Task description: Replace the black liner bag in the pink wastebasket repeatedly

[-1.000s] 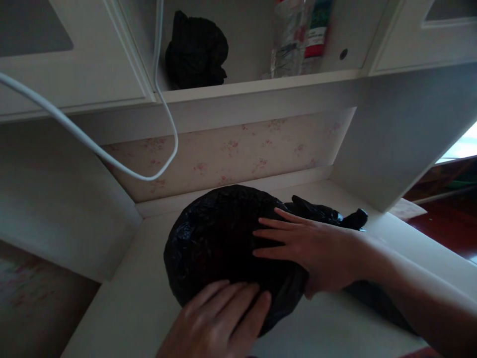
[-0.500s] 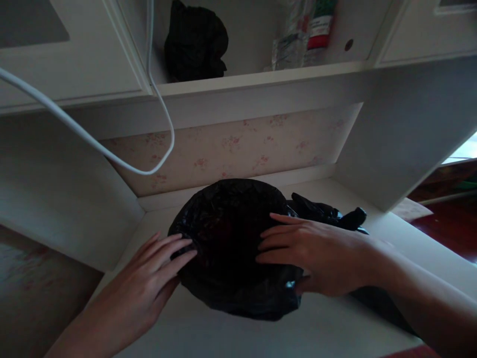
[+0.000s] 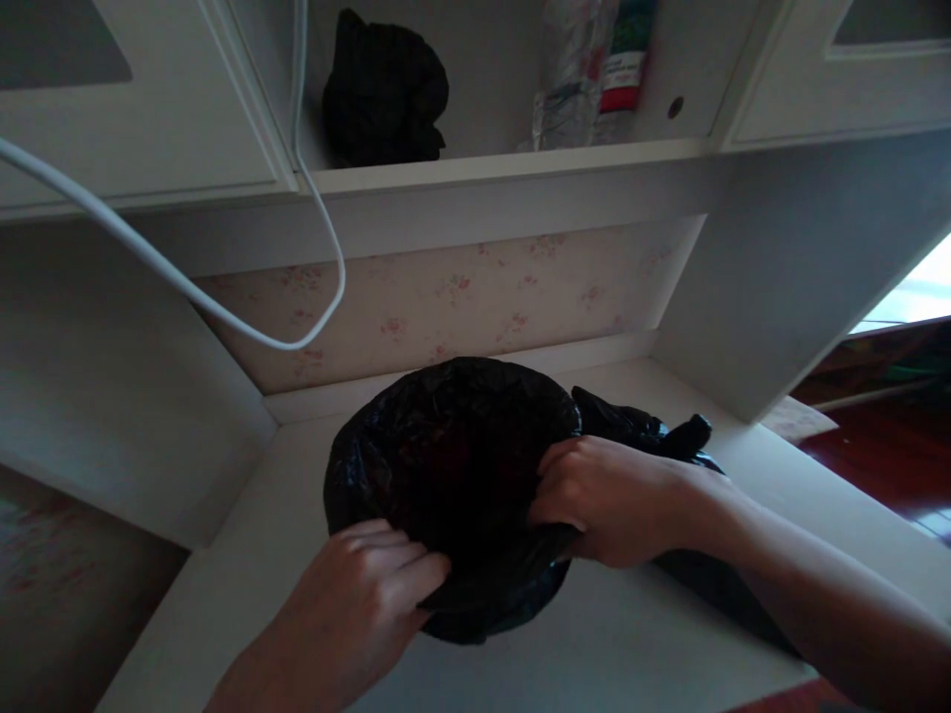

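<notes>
A black plastic garbage bag [image 3: 512, 594] lines a round bin on the white surface, its mouth facing up and its edge folded outward. The bin itself is hidden under the plastic. On the near left of the rim, my left hand [image 3: 375, 579] is closed with the bag's edge in its fingers. My right hand [image 3: 594, 500] grips the rim on the right side, its fingers curled over the plastic. Between the two hands the near edge of the bag is drawn up. The inside is dark.
Right of the bin lies another black plastic bag [image 3: 631, 421], partly behind my right arm. A shelf above holds a black bundle [image 3: 386, 94], a clear plastic bottle [image 3: 569, 74] and a red-and-green labelled bottle [image 3: 625, 64]. A white cable [image 3: 185, 287] hangs at left.
My left hand has moved right along the near rim and closed on the bag's edge. My right hand's spread fingers have curled onto the plastic. The view has shifted slightly.
</notes>
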`<act>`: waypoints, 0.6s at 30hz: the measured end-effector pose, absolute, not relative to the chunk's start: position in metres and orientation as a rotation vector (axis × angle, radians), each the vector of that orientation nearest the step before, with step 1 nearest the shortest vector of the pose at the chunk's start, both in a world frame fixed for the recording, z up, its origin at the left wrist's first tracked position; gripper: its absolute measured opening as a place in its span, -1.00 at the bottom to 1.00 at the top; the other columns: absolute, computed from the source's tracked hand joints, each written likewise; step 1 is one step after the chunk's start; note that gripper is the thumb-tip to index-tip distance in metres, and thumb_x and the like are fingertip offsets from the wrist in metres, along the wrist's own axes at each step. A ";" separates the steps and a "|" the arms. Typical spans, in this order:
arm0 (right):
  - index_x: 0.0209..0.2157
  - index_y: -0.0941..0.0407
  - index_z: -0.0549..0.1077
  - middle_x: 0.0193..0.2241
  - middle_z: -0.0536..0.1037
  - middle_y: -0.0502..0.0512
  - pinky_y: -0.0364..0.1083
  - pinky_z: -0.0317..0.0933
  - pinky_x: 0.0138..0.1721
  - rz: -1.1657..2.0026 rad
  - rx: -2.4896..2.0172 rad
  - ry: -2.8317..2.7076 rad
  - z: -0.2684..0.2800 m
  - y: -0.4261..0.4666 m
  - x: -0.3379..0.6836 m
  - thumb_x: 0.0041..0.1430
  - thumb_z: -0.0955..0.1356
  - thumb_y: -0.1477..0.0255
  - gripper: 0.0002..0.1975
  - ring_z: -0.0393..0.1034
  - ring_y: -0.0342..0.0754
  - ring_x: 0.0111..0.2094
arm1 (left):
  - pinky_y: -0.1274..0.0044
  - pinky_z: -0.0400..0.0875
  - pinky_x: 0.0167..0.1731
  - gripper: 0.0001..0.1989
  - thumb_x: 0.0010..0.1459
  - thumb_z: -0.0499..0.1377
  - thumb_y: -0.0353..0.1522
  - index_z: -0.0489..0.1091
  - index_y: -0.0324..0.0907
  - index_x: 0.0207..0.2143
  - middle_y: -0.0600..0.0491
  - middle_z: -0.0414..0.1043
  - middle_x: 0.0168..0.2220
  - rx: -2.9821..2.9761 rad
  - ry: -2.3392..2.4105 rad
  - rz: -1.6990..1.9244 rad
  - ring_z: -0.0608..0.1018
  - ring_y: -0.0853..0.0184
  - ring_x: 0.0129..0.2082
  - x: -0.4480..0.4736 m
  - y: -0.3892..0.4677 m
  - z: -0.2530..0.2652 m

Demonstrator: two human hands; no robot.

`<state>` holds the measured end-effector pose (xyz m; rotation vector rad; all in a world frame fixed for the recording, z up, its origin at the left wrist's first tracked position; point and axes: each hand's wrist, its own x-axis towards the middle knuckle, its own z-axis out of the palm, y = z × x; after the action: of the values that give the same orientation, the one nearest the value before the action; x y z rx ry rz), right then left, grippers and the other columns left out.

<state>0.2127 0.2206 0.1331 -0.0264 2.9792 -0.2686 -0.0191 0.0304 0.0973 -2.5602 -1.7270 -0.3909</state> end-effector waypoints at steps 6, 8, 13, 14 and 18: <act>0.18 0.06 0.51 0.20 0.55 0.22 0.33 -0.41 0.47 -0.279 0.044 3.144 0.136 0.222 0.219 0.11 0.54 0.23 -0.39 0.32 0.22 0.31 | 0.27 0.49 0.10 -0.27 -0.03 0.53 -0.28 0.38 0.05 0.19 0.15 0.62 0.06 -2.553 -1.651 -0.328 0.64 0.16 0.01 -0.034 0.016 0.122; 0.13 0.05 0.55 0.10 0.61 0.22 0.33 -0.32 0.46 -0.178 0.159 3.060 0.135 0.223 0.216 0.10 0.54 0.31 -0.47 0.44 0.21 0.22 | 0.30 0.55 0.01 -0.21 -0.05 0.54 -0.21 0.35 -0.01 0.22 0.14 0.64 0.02 -2.551 -1.570 -0.398 0.67 0.16 -0.06 -0.026 0.015 0.120; 0.04 0.07 0.60 -0.17 0.71 0.16 0.32 -0.19 0.45 -0.097 0.287 2.949 0.133 0.221 0.215 0.14 0.49 0.40 -0.60 0.59 0.15 0.02 | 0.42 0.54 -0.29 -0.83 0.36 0.19 -0.42 0.50 -0.03 -0.06 0.25 0.62 -0.33 -2.525 -1.648 -0.582 0.63 0.31 -0.36 -0.012 0.021 0.112; 0.12 0.07 0.56 -0.08 0.69 0.19 0.32 -0.21 0.46 -0.105 0.275 3.001 0.132 0.219 0.218 0.13 0.50 0.38 -0.52 0.55 0.16 0.09 | 0.41 0.54 -0.21 -0.82 0.42 0.11 -0.40 0.50 -0.03 -0.06 0.24 0.62 -0.31 -2.491 -1.636 -0.613 0.64 0.33 -0.35 -0.012 0.021 0.111; 0.41 -0.02 0.22 0.36 0.35 0.23 0.38 -0.23 0.47 -0.038 0.257 3.335 0.116 0.199 0.242 0.11 0.56 0.31 -0.11 0.17 0.25 0.40 | 0.35 0.41 0.17 -0.74 0.44 0.13 -0.26 0.47 -0.05 0.10 0.13 0.63 -0.02 -2.314 -1.513 -0.619 0.64 0.30 -0.04 -0.011 0.013 0.104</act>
<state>0.2424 0.1993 0.1163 0.2569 3.3351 -0.0377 -0.0111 0.0130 0.1045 -2.3137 -1.5127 -0.6185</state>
